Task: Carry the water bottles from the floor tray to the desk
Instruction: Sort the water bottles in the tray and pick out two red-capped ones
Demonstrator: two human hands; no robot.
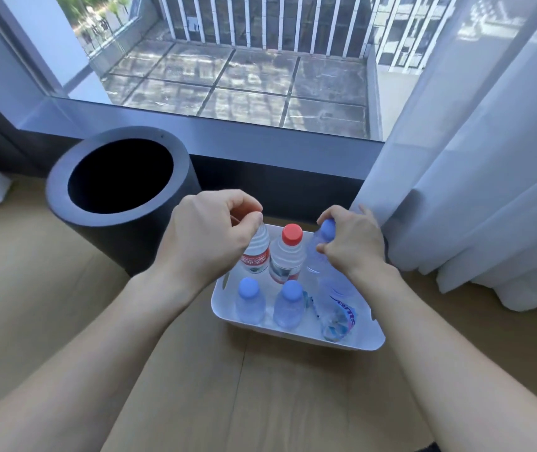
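Pickup step — left hand (210,230) fingers pinch a red-capped bottle (255,252); right hand (350,239) fingers clasp a blue-capped bottle (321,256) — next, probably lift both clear of the tray (368,342).

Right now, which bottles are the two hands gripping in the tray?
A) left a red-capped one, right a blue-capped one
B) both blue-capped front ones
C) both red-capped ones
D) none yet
A: the left hand pinches the top of a red-labelled bottle, and the right hand closes around a blue-capped bottle in the white tray.
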